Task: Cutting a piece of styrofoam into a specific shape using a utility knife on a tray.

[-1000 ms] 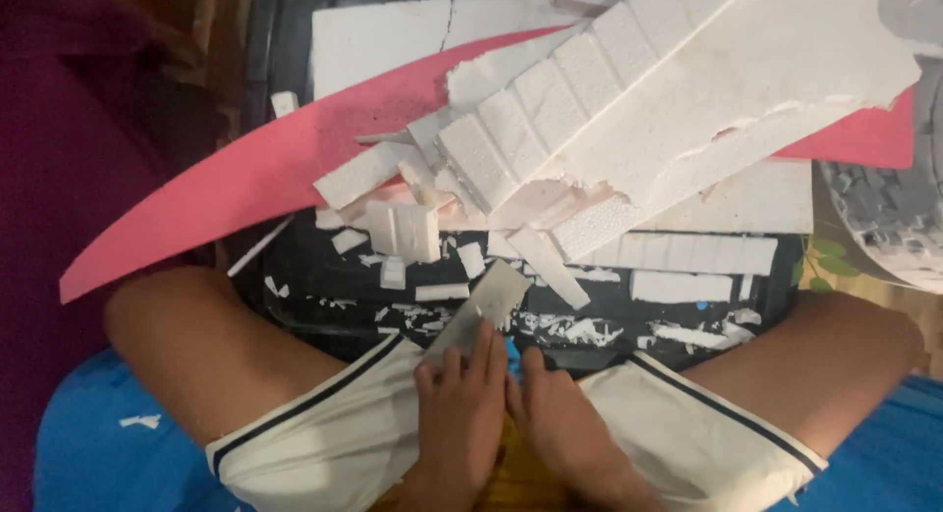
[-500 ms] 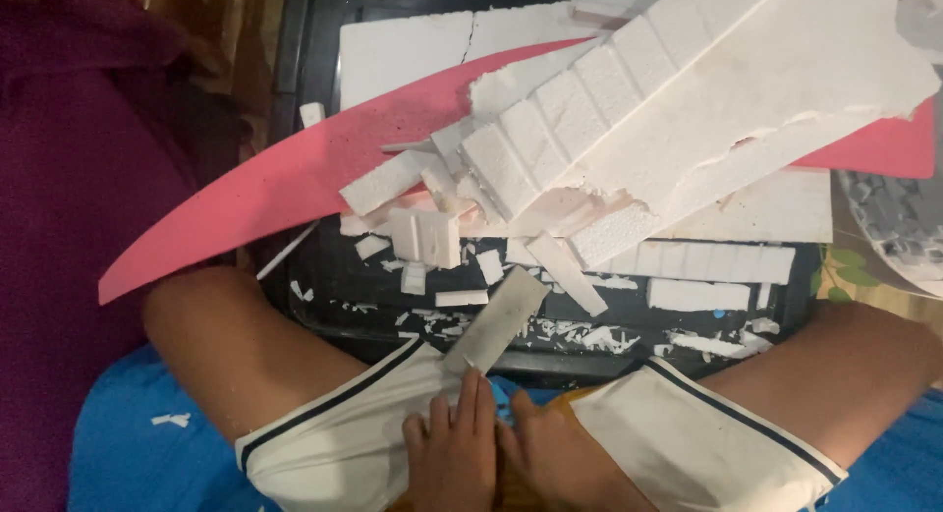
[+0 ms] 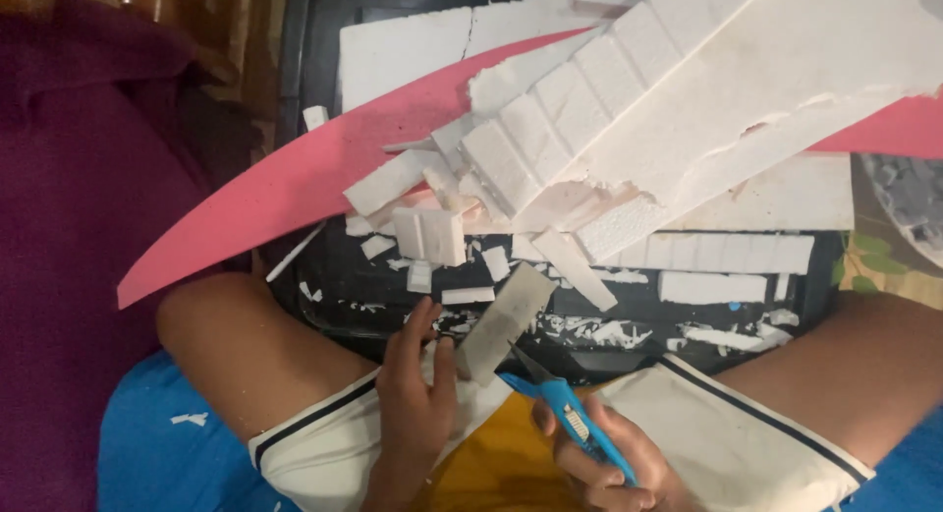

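My left hand (image 3: 417, 404) pinches the lower end of a flat grey-white foam strip (image 3: 506, 320) that slants up to the right over my lap. My right hand (image 3: 599, 458) grips a blue-handled cutter (image 3: 562, 409), its dark blade tip touching the strip's lower right edge. Both hands sit between my bare knees, just in front of a black tray (image 3: 324, 306).
The black tray holds several white foam blocks (image 3: 429, 235) and scraps. A large broken white foam slab (image 3: 707, 89) and a long curved pink foam sheet (image 3: 295, 193) lie across it. A maroon cloth (image 3: 79, 227) is at left. My bare knees flank the tray's front.
The view has shifted so the hands sit higher in frame. The right hand now shows with the blue cutter, its blade brought against the strip that the left hand holds.
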